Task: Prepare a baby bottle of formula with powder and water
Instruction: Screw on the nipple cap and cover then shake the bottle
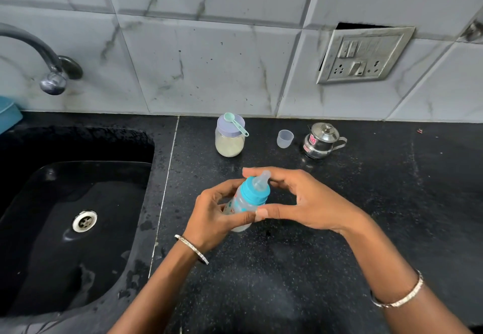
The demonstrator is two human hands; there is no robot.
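Observation:
A small clear baby bottle (241,207) with a blue collar (255,190) and a clear teat is held tilted above the black counter. My left hand (213,215) grips its body. My right hand (300,200) curls round the blue collar, thumb at the near side and fingers over the far side. Behind stands a glass jar of pale powder (230,137) with a lilac lid, and a mint measuring spoon (236,123) lies across that lid. A clear bottle cap (285,138) stands upright to the jar's right. A small lidded steel pot (321,140) stands further right.
A black sink (65,229) with a steel drain fills the left side, with a dark tap (49,72) above it on the tiled wall. A switch and socket plate (363,55) hangs on the wall at the right. The black counter (287,268) runs under my forearms.

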